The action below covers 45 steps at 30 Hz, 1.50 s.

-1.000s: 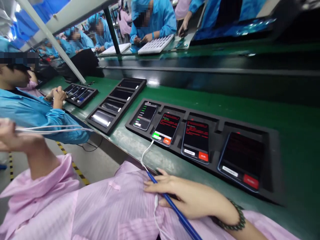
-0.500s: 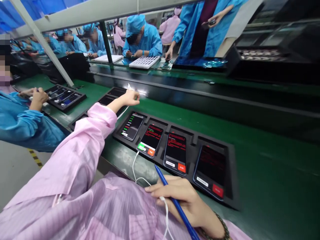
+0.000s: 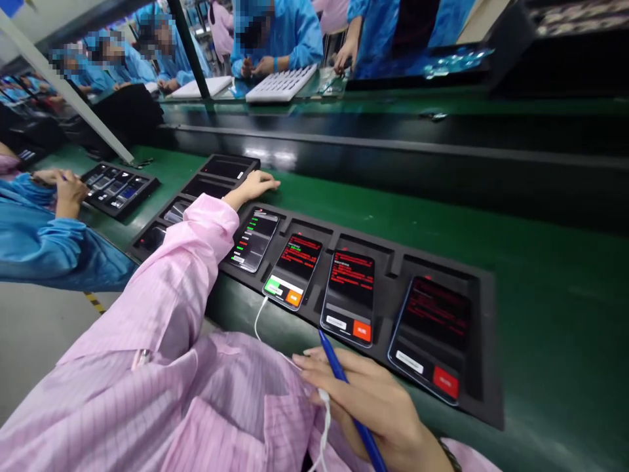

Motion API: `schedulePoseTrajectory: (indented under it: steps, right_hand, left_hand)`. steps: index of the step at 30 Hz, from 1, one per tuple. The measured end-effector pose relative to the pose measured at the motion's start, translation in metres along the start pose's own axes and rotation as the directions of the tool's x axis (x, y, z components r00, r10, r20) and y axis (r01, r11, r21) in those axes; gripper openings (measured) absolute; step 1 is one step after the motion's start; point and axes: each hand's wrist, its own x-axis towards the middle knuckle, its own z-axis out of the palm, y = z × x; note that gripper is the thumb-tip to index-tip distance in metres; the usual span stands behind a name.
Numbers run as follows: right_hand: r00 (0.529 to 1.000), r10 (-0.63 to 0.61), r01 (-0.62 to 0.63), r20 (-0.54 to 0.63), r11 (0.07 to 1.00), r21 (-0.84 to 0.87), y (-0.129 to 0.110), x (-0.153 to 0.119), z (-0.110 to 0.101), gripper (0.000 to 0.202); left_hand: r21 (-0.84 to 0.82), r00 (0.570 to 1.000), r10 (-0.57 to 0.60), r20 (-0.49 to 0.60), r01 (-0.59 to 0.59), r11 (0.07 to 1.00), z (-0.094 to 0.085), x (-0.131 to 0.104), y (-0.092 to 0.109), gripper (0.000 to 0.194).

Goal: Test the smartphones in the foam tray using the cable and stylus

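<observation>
My left hand [image 3: 256,186] is stretched out over the green bench, fingers apart and holding nothing, by the corner of the far black tray [image 3: 212,159]. In my right hand [image 3: 378,400] are a blue pen [image 3: 346,387] and a white cable [image 3: 325,419]. The near black tray [image 3: 484,341] bears several lit phones. A white plug sits in the lower end of the phone with green and orange buttons [image 3: 295,269]. To its left is a phone with a coloured list [image 3: 255,239]; to its right lie a phone with red text [image 3: 348,295] and a dimmer one [image 3: 432,334].
At the left, a co-worker's hand [image 3: 71,193] is beside another black tray of phones [image 3: 120,190]. A slanted pale post [image 3: 73,98] stands behind it. Beyond the dark raised divider [image 3: 344,154], people in blue work near a white tray [image 3: 280,85].
My left hand has let go of the white cable end it held and its fingers have spread. The view has shifted, and the trays appear slightly closer.
</observation>
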Motion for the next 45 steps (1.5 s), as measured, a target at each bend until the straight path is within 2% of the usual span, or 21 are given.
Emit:
schedulePoseTrajectory:
  steps: [4,7,12,14,16,17,18,19,20,21,22,23,25,27,32,34,36,38,40,43,45]
  right_hand:
    - [1.0,0.004,-0.004,-0.027,1.0,-0.014,-0.002,0.002,0.001,0.02]
    - [0.999,0.004,-0.005,-0.054,1.0,-0.026,-0.004,0.005,0.001,0.015]
    - [0.996,-0.028,0.025,-0.08,0.999,-0.028,-0.007,0.006,0.0,0.015]
    - [0.996,-0.04,0.039,-0.081,0.999,-0.018,-0.01,0.007,0.0,0.015]
    - [0.996,-0.055,0.055,-0.073,0.998,-0.002,-0.012,0.008,0.001,0.014]
    - [0.996,-0.058,0.058,-0.065,0.998,0.004,-0.013,0.008,0.002,0.013]
    - [0.996,-0.063,0.063,-0.064,0.998,0.007,-0.013,0.009,0.002,0.013]
    - [0.996,-0.07,0.07,-0.06,0.997,0.011,-0.014,0.01,0.003,0.012]
    - [0.995,-0.078,0.079,-0.058,0.997,0.015,-0.014,0.011,0.004,0.012]
    - [0.995,-0.089,0.09,-0.053,0.996,0.021,-0.015,0.012,0.005,0.012]
    - [0.994,-0.1,0.102,-0.048,0.994,0.032,-0.015,0.013,0.006,0.012]
    - [0.994,-0.105,0.107,-0.042,0.993,0.045,-0.016,0.013,0.007,0.012]
    - [0.994,-0.103,0.104,-0.03,0.992,0.07,-0.018,0.012,0.01,0.012]
    - [0.994,-0.107,0.107,-0.005,0.989,0.1,-0.022,0.01,0.014,0.012]
    - [0.991,-0.027,0.018,0.129,0.997,0.072,-0.027,-0.001,0.012,0.021]
    - [0.991,0.037,-0.032,0.131,0.998,-0.045,-0.025,-0.011,0.0,0.032]
    - [0.996,0.073,-0.062,0.06,0.983,-0.173,-0.022,-0.028,-0.02,0.038]
    - [0.991,0.112,-0.128,-0.067,0.937,-0.325,-0.02,-0.051,-0.044,0.036]
    - [0.952,0.225,-0.299,-0.207,0.828,-0.475,-0.017,-0.077,-0.068,0.027]
    - [0.739,0.4,-0.658,-0.542,0.598,-0.457,-0.006,-0.112,-0.094,0.035]
    - [0.617,0.495,-0.777,-0.611,0.503,-0.378,0.006,-0.127,-0.102,0.049]
  left_hand:
    - [-0.126,0.995,0.094,-0.022,-0.096,0.987,-0.015,-0.01,0.005,0.038]
    - [-0.105,0.99,0.138,-0.032,-0.14,0.985,-0.036,-0.049,0.037,0.046]
    - [0.062,0.956,0.209,0.204,-0.226,0.972,-0.078,-0.181,0.11,0.046]
    - [0.042,0.982,0.145,0.122,-0.151,0.988,-0.087,-0.24,0.117,0.041]
    - [-0.081,0.99,0.001,-0.138,-0.012,0.997,-0.087,-0.292,0.103,0.037]
    - [-0.179,0.936,-0.118,-0.333,0.06,0.982,-0.083,-0.314,0.091,0.037]
    - [-0.288,0.815,-0.256,-0.52,0.114,0.951,-0.077,-0.333,0.078,0.037]
    - [-0.383,0.645,-0.372,-0.668,0.131,0.915,-0.07,-0.348,0.064,0.037]
    - [-0.443,0.498,-0.453,-0.739,0.148,0.884,-0.062,-0.359,0.052,0.037]
    - [-0.47,0.421,-0.495,-0.76,0.171,0.866,-0.053,-0.366,0.042,0.036]
    - [-0.474,0.419,-0.508,-0.752,0.192,0.86,-0.045,-0.37,0.037,0.034]
    - [-0.449,0.463,-0.496,-0.735,0.216,0.867,-0.037,-0.371,0.035,0.032]
    - [-0.319,0.61,-0.398,-0.686,0.24,0.917,-0.022,-0.367,0.039,0.028]
    - [-0.132,0.715,-0.253,-0.652,0.221,0.966,-0.009,-0.358,0.049,0.024]
    - [0.062,0.857,-0.072,-0.51,0.12,0.991,0.018,-0.323,0.061,0.03]
    - [0.062,0.874,-0.057,-0.482,0.098,0.993,0.024,-0.306,0.058,0.038]
    - [0.053,0.854,-0.06,-0.516,0.102,0.993,0.028,-0.29,0.052,0.041]
    - [0.025,0.831,-0.085,-0.55,0.118,0.993,0.031,-0.278,0.046,0.042]
    - [-0.007,0.824,-0.114,-0.554,0.133,0.991,0.036,-0.27,0.042,0.041]
    - [-0.034,0.823,-0.143,-0.549,0.149,0.988,0.044,-0.265,0.039,0.043]
    - [-0.034,0.821,-0.154,-0.55,0.162,0.986,0.049,-0.265,0.041,0.045]
